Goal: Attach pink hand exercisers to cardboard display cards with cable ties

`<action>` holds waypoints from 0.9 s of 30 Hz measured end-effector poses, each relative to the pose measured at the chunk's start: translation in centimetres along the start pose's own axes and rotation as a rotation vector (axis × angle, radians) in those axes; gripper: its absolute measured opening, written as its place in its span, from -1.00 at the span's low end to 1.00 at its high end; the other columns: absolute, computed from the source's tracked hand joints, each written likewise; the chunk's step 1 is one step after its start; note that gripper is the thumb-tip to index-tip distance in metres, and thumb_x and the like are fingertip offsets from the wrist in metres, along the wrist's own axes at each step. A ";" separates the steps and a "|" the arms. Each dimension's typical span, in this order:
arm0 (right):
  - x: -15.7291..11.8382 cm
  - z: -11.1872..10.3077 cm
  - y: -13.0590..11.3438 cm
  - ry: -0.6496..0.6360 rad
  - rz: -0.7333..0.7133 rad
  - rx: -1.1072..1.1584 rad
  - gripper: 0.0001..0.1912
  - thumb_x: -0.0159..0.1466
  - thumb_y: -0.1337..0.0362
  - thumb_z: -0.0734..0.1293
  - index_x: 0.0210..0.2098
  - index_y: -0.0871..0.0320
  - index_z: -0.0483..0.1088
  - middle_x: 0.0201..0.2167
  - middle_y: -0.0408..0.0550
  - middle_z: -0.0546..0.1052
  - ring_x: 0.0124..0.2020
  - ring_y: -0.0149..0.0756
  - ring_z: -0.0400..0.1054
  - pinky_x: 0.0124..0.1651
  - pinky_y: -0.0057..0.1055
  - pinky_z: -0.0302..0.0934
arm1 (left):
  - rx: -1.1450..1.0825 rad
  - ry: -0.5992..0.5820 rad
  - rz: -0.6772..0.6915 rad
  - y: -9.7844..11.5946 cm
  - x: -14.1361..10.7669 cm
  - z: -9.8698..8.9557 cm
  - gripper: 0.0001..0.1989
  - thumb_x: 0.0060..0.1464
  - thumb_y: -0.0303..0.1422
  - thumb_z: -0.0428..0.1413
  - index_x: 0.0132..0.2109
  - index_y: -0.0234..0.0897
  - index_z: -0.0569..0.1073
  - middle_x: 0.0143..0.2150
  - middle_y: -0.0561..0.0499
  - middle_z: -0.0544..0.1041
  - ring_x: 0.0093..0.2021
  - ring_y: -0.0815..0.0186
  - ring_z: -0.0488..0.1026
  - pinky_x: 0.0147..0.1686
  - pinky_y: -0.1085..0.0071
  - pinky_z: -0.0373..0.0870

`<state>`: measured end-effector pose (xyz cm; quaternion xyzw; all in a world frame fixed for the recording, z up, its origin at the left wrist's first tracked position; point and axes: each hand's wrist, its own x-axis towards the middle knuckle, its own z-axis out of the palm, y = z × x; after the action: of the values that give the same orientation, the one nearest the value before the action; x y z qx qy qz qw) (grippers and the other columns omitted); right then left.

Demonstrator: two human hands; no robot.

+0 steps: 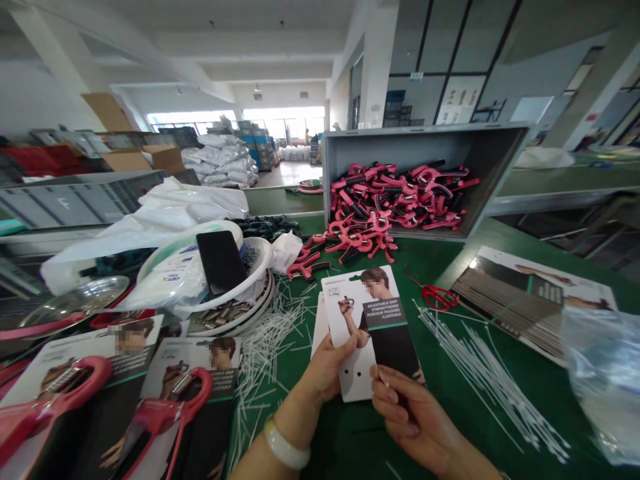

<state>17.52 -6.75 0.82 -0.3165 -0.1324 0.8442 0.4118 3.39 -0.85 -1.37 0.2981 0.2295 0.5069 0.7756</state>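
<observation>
The left hand (pixel 327 367) clamps the card (pixel 370 333) by its lower left edge, thumb on the front, and holds it tilted above the middle of the table (pixel 425 263); the right hand (pixel 415 413) is pinched together at the card's lower right edge, though I cannot tell what its fingertips grip. The card looks light and fairly stiff, its smooth face likely a little slippery and easily creased; the side edges seem the best hold, clear of the punched holes. Part of a white sheet (pixel 318 320) shows behind it. Toward the table's near left corner, pink grips (pixel 199 393) lie on other cards, crowding that side, with offcuts (pixel 270 333) strewn beside them. To the right lie white ties (pixel 490 367), then a clear bag (pixel 605 393), a stack (pixel 525 313) of cards and red scissors (pixel 440 298). Farther off on the left, a phone (pixel 220 262) rests on a tub (pixel 263 263); toward the table's far edge, loose grips (pixel 360 237) spill from a tipped crate (pixel 500 180), blocking the way beyond.
</observation>
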 end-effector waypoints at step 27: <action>1.4 -0.1 -1.6 0.336 -0.291 -0.737 -0.53 0.02 -0.15 0.28 -0.57 0.16 0.20 -0.79 -0.36 0.16 -0.79 -0.63 -0.05 -0.71 -0.60 -0.26 | 0.098 0.016 -0.114 -0.2 -0.1 0.8 -0.67 -0.19 -0.20 0.30 -0.38 -0.37 0.44 -0.39 0.00 0.44 -0.41 0.35 0.37 -0.31 0.39 0.26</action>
<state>17.87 -4.67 0.90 -0.5534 -0.3994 0.6107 0.4017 4.01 -1.22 -0.89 0.3180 0.2767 0.4524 0.7859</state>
